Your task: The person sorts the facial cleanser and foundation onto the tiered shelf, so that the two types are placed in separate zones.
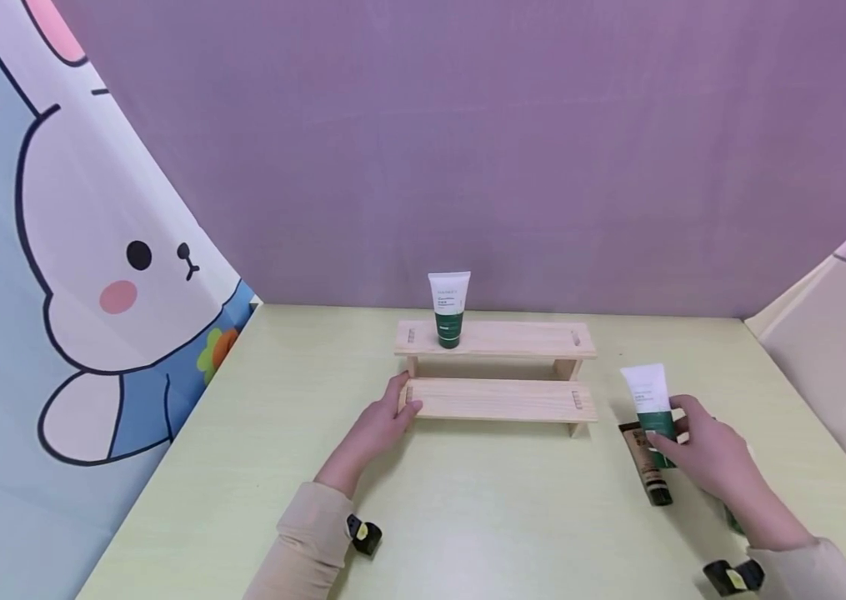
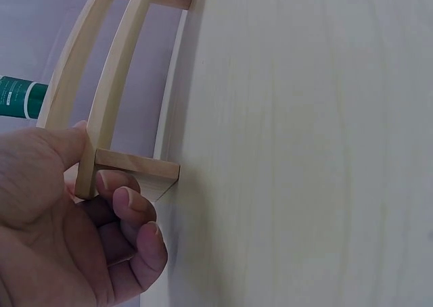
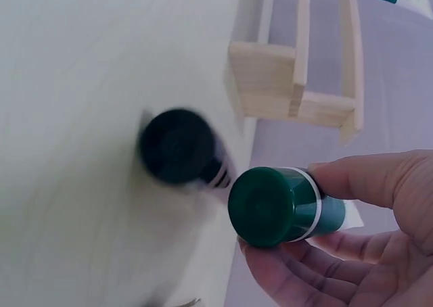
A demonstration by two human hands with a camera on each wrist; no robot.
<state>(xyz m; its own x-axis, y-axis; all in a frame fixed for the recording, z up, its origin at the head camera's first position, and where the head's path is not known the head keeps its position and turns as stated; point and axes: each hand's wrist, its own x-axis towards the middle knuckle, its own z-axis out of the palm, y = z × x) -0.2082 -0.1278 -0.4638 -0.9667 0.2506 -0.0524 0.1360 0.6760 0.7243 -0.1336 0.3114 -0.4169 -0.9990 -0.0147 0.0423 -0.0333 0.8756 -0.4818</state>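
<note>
A two-tier wooden stand (image 1: 501, 400) sits on the table, and my left hand (image 1: 377, 427) grips the left end of its lower board. In the left wrist view the thumb (image 2: 67, 145) lies on the board, with curled fingers below it. My right hand (image 1: 718, 454) holds a white-and-green squeeze tube (image 1: 648, 390) by its green part, cap downward. The right wrist view shows the round green cap (image 3: 260, 207) between thumb and fingers. A matching tube (image 1: 449, 302) stands on its cap at the left of the upper board.
A brown tube with a black cap (image 1: 648, 471) lies on the table (image 1: 483, 517) just below the held tube. Something green (image 1: 733, 521) shows partly behind the right wrist. A purple backdrop (image 1: 513, 150) rises behind the table; a rabbit-print cloth (image 1: 85, 417) hangs at left.
</note>
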